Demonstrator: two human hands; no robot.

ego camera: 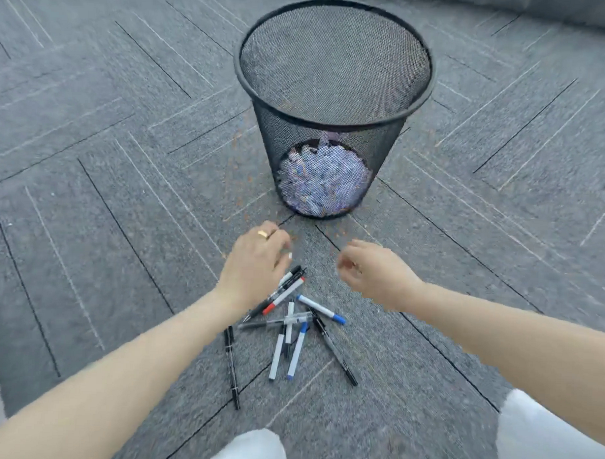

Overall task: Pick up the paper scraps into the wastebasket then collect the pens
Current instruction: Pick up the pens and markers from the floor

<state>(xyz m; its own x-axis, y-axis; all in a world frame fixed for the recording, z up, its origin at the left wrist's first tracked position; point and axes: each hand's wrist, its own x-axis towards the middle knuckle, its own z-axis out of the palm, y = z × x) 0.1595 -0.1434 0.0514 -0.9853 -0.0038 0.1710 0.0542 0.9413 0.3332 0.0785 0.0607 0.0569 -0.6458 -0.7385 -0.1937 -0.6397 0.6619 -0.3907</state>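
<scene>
A black mesh wastebasket (333, 103) stands upright on the carpet, with white paper scraps (323, 185) piled at its bottom. Several pens (290, 328) with black, blue and red caps lie in a loose heap on the floor in front of it. My left hand (255, 265) hovers over the heap's upper left end, fingers bent downward and loosely apart, covering the tops of a black pen and a red-capped pen (285, 295). My right hand (371, 269) hangs to the right of the heap, fingers curled in against the thumb, with nothing visible in it.
Grey patterned carpet (125, 154) surrounds the basket, with small orange-brown specks (247, 193) scattered left of its base. One black pen (233, 367) lies apart at the heap's left. My knees in white trousers (554, 440) sit at the bottom edge.
</scene>
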